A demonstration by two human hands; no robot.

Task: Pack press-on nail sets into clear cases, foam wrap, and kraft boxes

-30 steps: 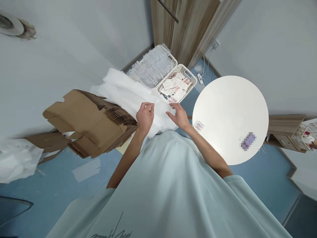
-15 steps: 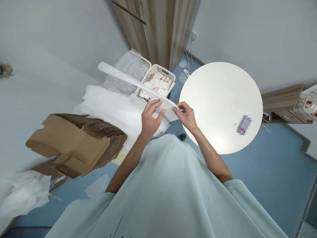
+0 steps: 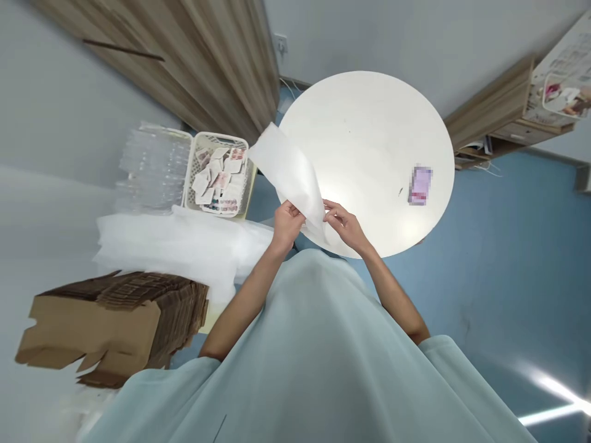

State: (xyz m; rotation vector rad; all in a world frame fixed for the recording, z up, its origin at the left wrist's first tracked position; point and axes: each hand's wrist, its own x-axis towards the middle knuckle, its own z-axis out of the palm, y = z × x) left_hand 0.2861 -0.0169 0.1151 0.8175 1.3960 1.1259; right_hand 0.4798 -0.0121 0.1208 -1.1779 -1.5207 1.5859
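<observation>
Your left hand (image 3: pixel 286 229) has its fingers closed on the near edge of a white sheet (image 3: pixel 293 175), while your right hand (image 3: pixel 349 230) has its fingers at the sheet's right edge; whether they pinch it, you cannot tell from here. The sheet hangs above the near left part of the round white desk (image 3: pixel 364 117), curled, its far end rising toward the basket of cards (image 3: pixel 188 184). It looks thin and light, so it probably creases or springs back easily: pinch softly near the corners, spread your hands evenly, and let the curl relax before pressing it flat. Mind the blurred purple item (image 3: pixel 420 186) lying toward the desk's right side.
</observation>
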